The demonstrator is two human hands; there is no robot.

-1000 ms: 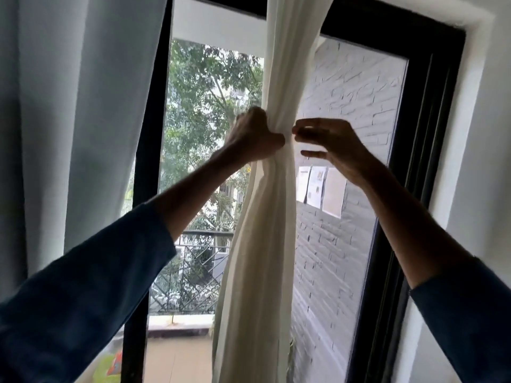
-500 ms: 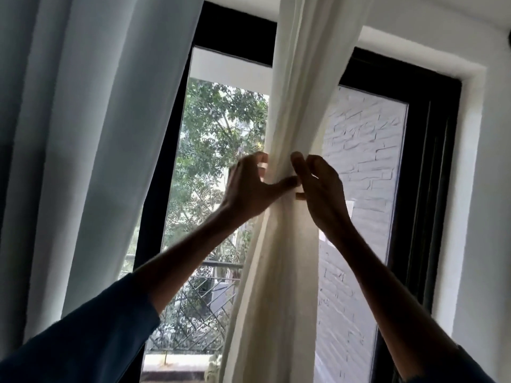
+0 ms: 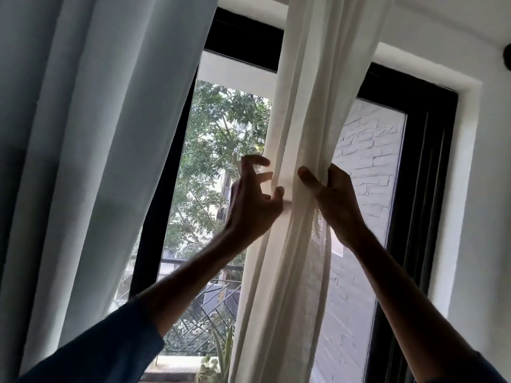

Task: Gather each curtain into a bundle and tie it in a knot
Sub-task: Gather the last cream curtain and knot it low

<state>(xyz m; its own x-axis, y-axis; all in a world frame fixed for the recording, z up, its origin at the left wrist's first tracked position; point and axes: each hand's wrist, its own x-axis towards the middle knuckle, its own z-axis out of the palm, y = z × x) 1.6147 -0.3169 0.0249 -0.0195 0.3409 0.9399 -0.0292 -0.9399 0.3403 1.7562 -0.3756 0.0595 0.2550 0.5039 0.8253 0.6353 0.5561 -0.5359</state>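
Cream curtain [image 3: 301,111] hangs bunched before the window [image 3: 210,167], top and bottom cut off; right hand [image 3: 336,205] clamps it, knuckles hidden behind the cloth; left hand [image 3: 253,208] fingers [image 3: 255,161] spread, thumb touching the folds.

Daylight pours in through the window [image 3: 221,150], so the room side is dim: the left hand [image 3: 253,205] and right hand [image 3: 334,200] show as dark silhouettes, the cream sheer curtain [image 3: 293,258] glows, the grey curtain [image 3: 96,134] darkens leftward. Left fingers [image 3: 257,161] blur; detail is soft overall
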